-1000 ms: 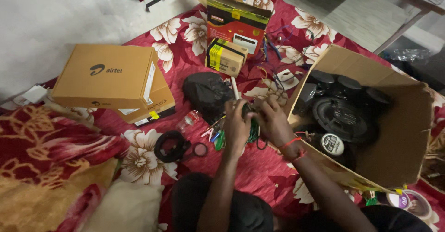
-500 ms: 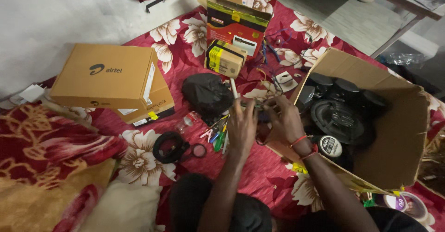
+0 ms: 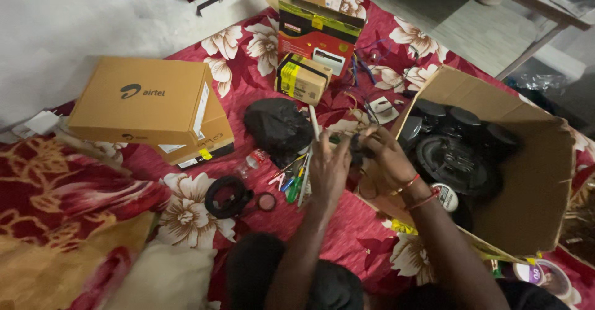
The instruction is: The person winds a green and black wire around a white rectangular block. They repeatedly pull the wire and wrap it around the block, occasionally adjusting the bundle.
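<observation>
Pinching a small dark part (image 3: 358, 151) in the right hand (image 3: 390, 161), left hand (image 3: 328, 169) spread beside to steady it.

Surface: red floral bedspread (image 3: 248, 56), running from the upper centre of the frame to the lower right.

Lying directly on it:
- two stacked tan cardboard boxes (image 3: 149, 102), left of centre;
- open brown carton (image 3: 533, 180) holding dark round parts, right;
- small yellow-and-black box (image 3: 300, 78), upper centre;
- red and yellow-green box (image 3: 319, 34) just behind it;
- black plastic bag (image 3: 277, 127), centre;
- black ring (image 3: 226, 196), below the bag;
- small round disc (image 3: 266, 201) just beside the ring;
- cluster of coloured-handled small tools (image 3: 292, 183), centre;
- red-and-gold patterned blanket (image 3: 56, 217), lower left.
</observation>
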